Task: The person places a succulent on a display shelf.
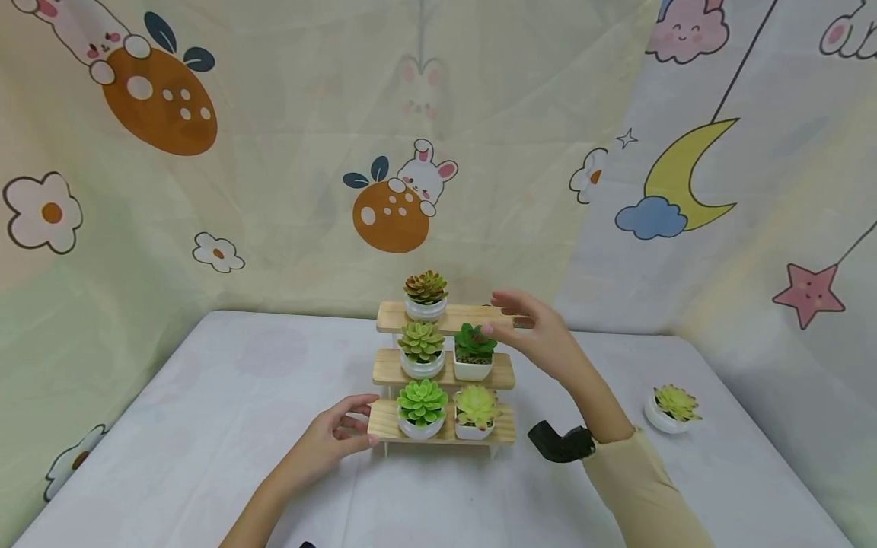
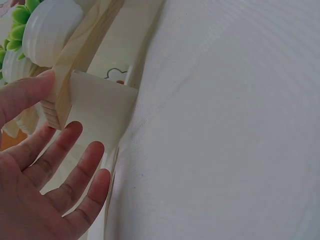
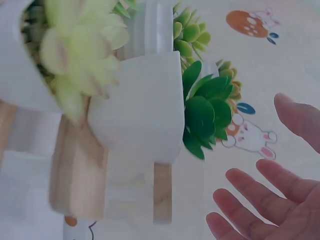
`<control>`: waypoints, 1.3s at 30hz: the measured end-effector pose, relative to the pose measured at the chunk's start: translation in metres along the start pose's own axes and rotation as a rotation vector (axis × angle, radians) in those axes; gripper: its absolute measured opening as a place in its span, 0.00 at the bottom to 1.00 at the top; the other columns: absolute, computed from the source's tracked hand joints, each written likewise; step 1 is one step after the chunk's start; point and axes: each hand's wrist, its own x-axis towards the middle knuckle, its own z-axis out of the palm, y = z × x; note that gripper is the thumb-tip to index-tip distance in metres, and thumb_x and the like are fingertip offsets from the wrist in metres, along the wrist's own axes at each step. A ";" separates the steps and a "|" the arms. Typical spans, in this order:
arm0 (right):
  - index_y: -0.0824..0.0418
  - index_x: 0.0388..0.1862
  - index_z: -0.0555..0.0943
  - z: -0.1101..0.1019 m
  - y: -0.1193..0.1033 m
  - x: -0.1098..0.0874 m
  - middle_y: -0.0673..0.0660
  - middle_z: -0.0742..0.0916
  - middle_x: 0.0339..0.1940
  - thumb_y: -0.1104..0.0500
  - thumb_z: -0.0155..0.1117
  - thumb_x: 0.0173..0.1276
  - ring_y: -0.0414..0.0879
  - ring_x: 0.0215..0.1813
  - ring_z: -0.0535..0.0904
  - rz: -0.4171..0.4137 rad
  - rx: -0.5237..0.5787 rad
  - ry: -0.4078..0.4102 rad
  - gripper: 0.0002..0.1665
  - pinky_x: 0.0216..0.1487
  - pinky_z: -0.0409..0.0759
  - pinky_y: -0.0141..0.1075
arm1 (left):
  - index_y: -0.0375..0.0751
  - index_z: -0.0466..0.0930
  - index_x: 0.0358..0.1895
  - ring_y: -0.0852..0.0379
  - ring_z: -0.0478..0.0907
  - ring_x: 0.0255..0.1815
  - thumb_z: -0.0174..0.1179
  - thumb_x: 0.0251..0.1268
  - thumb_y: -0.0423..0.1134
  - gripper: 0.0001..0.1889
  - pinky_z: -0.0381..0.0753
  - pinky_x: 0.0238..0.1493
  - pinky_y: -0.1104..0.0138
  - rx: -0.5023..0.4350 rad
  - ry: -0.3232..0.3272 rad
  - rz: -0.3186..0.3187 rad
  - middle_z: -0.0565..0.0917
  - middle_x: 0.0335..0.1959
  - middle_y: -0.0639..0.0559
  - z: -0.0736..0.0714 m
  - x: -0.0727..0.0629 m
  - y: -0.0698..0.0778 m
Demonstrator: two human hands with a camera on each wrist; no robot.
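Observation:
A three-step wooden plant stand holds potted succulents on the white-covered table. My left hand is at the left end of its bottom board, thumb on one edge and index finger at the other; the left wrist view shows the remaining fingers spread. My right hand hovers at the right end of the top board, fingers apart and holding nothing. Nearest to it is a dark green succulent in a square white pot on the middle board. At the top left sits a reddish-green succulent.
The middle board's left has a pale green succulent. A bright green one and a yellow-green one share the bottom board. Another yellow-green succulent in a round white pot stands apart at the right. Cartoon-printed fabric hangs behind.

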 end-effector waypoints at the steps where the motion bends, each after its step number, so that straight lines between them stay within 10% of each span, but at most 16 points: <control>1: 0.52 0.65 0.68 -0.002 0.003 -0.005 0.55 0.76 0.63 0.45 0.65 0.60 0.52 0.64 0.69 0.006 0.004 0.014 0.35 0.64 0.65 0.50 | 0.45 0.69 0.62 0.52 0.74 0.45 0.67 0.53 0.41 0.31 0.75 0.43 0.66 0.000 0.000 -0.001 0.74 0.52 0.43 0.000 0.000 0.000; 13: 0.55 0.67 0.66 -0.021 0.044 -0.056 0.55 0.74 0.64 0.47 0.64 0.62 0.50 0.64 0.68 0.091 0.005 0.146 0.36 0.63 0.66 0.50 | 0.46 0.68 0.62 0.53 0.74 0.45 0.67 0.53 0.42 0.31 0.75 0.45 0.65 0.001 0.007 -0.011 0.75 0.52 0.44 0.001 0.001 -0.001; 21: 0.53 0.67 0.67 -0.038 0.064 -0.078 0.55 0.73 0.65 0.46 0.62 0.63 0.46 0.63 0.67 0.145 -0.071 0.216 0.34 0.52 0.63 0.16 | 0.44 0.68 0.63 0.52 0.74 0.45 0.67 0.54 0.41 0.31 0.75 0.44 0.66 0.006 0.004 -0.001 0.75 0.52 0.42 0.000 0.001 -0.002; 27: 0.54 0.68 0.65 -0.052 0.078 -0.090 0.59 0.71 0.67 0.45 0.61 0.64 0.32 0.59 0.66 0.214 -0.099 0.255 0.36 0.46 0.65 0.14 | 0.43 0.68 0.63 0.52 0.74 0.45 0.67 0.54 0.41 0.31 0.75 0.44 0.67 0.000 -0.001 0.009 0.74 0.52 0.42 0.000 0.001 -0.003; 32: 0.53 0.71 0.62 -0.064 0.089 -0.097 0.59 0.69 0.69 0.44 0.60 0.65 0.42 0.63 0.66 0.269 -0.117 0.269 0.38 0.43 0.65 0.13 | 0.42 0.68 0.63 0.52 0.73 0.45 0.67 0.54 0.41 0.32 0.75 0.44 0.67 0.003 0.001 0.008 0.74 0.51 0.42 0.000 0.002 -0.002; 39: 0.53 0.73 0.57 -0.077 0.100 -0.103 0.62 0.64 0.72 0.42 0.58 0.65 0.59 0.66 0.61 0.364 -0.115 0.280 0.41 0.59 0.67 0.50 | 0.43 0.68 0.63 0.52 0.73 0.45 0.67 0.53 0.41 0.32 0.75 0.43 0.68 0.008 -0.001 0.007 0.74 0.51 0.42 0.000 0.002 -0.002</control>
